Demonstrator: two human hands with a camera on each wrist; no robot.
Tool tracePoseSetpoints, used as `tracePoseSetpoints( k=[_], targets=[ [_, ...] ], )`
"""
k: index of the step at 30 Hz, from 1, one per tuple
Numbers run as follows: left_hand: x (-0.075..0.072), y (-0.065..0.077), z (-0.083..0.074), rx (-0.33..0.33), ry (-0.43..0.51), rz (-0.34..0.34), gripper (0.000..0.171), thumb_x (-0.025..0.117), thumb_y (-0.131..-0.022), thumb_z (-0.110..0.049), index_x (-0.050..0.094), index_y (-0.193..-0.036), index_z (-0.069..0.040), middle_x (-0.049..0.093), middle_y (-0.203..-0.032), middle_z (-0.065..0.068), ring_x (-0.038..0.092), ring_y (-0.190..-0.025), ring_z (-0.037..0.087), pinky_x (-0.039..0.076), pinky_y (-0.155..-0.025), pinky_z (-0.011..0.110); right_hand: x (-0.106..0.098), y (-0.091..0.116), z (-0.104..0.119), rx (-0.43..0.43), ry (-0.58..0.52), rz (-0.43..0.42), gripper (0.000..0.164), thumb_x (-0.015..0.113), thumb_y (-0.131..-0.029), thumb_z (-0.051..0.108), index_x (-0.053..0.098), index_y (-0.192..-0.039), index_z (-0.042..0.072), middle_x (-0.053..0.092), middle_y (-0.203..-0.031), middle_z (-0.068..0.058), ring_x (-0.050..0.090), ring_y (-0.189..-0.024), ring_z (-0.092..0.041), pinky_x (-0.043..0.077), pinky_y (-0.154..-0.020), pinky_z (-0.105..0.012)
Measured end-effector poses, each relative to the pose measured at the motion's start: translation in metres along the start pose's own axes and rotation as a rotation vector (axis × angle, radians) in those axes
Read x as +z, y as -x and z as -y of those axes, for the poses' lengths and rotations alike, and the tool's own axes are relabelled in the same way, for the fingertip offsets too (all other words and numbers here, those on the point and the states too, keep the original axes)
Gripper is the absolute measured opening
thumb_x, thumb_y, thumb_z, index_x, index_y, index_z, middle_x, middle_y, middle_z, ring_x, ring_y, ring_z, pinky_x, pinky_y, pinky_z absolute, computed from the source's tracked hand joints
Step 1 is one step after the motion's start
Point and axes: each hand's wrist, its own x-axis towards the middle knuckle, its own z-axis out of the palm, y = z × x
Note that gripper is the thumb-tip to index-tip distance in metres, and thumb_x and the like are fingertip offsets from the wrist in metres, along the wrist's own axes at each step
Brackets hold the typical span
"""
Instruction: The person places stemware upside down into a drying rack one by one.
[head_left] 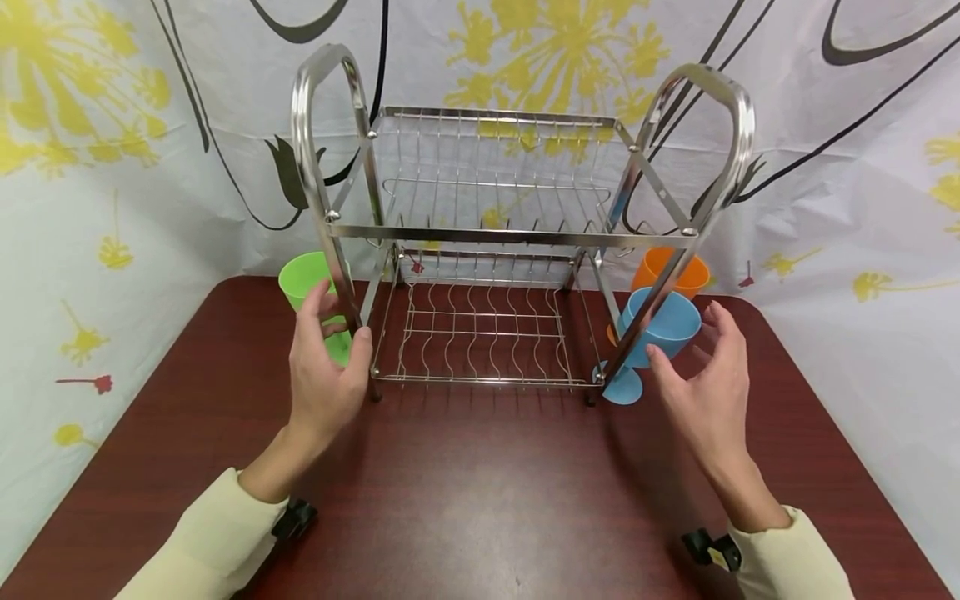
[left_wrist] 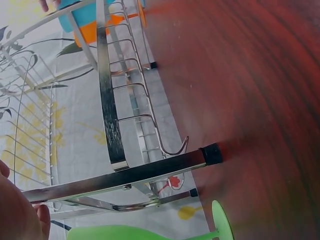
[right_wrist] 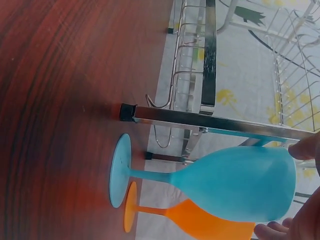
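Note:
A two-tier silver metal dish rack (head_left: 510,237) stands on the table, wire shelves between its looped end frames. My left hand (head_left: 326,367) is at its front left post, thumb on one side and fingers on the other, near a green goblet (head_left: 302,275). Whether it touches the post is unclear. On the opposite side, my right hand (head_left: 712,383) is beside a blue goblet (head_left: 667,325), its thumb near the bowl and its fingers spread apart. Behind the blue one stands an orange goblet (head_left: 686,271), partly covered. All three goblets are upright.
The dark red-brown table (head_left: 480,492) has rounded back corners. Behind and beside it hangs a white sheet (head_left: 855,167) with yellow flowers and dark stems. The rack's black-capped feet (left_wrist: 212,154) rest on the tabletop.

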Motion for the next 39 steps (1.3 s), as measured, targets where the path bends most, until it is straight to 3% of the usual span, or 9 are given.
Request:
tracePoseSetpoints(
  k=[5,8,14,22,30,39],
  targets=[
    [0.002,-0.004,0.001,-0.040,0.024,0.013,0.058,0.058,-0.085,0.002,0.043,-0.141,-0.001,0.056,-0.122,0.019,0.057,-0.103,0.023,0.047,-0.087,0.021,0.002,-0.003,0.000,0.082,-0.035,0.039,0.088,0.078,-0.082,0.018,0.025,-0.152,0.020,0.040,-0.146,-0.012,0.050,-0.126,-0.029,0.047,-0.098,-0.046],
    [0.003,-0.005,0.002,-0.065,0.033,0.008,0.057,0.059,-0.085,0.002,0.043,-0.140,0.001,0.055,-0.120,0.021,0.058,-0.099,0.023,0.048,-0.085,0.021,0.002,-0.005,0.000,0.108,-0.044,0.053,0.089,0.078,-0.082,0.020,0.024,-0.153,0.020,0.039,-0.147,-0.011,0.050,-0.126,-0.028,0.046,-0.096,-0.051],
    [0.002,-0.009,0.000,-0.062,0.061,0.031,0.053,0.059,-0.087,0.002,0.044,-0.138,0.001,0.059,-0.113,0.020,0.059,-0.096,0.023,0.048,-0.084,0.021,0.004,-0.008,-0.002,0.138,-0.053,0.066,0.090,0.078,-0.082,0.022,0.023,-0.153,0.021,0.039,-0.148,-0.009,0.049,-0.127,-0.027,0.047,-0.096,-0.051],
    [0.000,-0.015,-0.002,-0.079,0.077,0.049,0.039,0.052,-0.096,-0.002,0.049,-0.135,0.001,0.063,-0.104,0.018,0.059,-0.095,0.012,0.048,-0.079,0.018,0.010,-0.011,-0.007,0.207,-0.064,0.094,0.091,0.077,-0.082,0.026,0.020,-0.153,0.021,0.037,-0.150,-0.009,0.046,-0.132,-0.027,0.045,-0.099,-0.051],
    [-0.002,-0.016,-0.001,-0.073,0.093,0.065,0.036,0.051,-0.098,-0.002,0.048,-0.134,0.004,0.062,-0.103,0.019,0.059,-0.096,0.010,0.047,-0.076,0.016,0.013,-0.012,-0.012,0.215,-0.084,0.101,0.092,0.078,-0.081,0.025,0.020,-0.153,0.023,0.035,-0.151,-0.008,0.044,-0.133,-0.027,0.044,-0.101,-0.050],
    [-0.004,-0.021,0.002,-0.158,0.166,0.102,0.029,0.052,-0.096,0.003,0.050,-0.124,0.010,0.061,-0.098,0.014,0.059,-0.092,0.009,0.047,-0.080,0.020,0.013,-0.014,-0.016,0.274,-0.127,0.150,0.095,0.079,-0.081,0.026,0.017,-0.153,0.023,0.037,-0.151,-0.006,0.046,-0.131,-0.025,0.045,-0.102,-0.045]
  ],
)
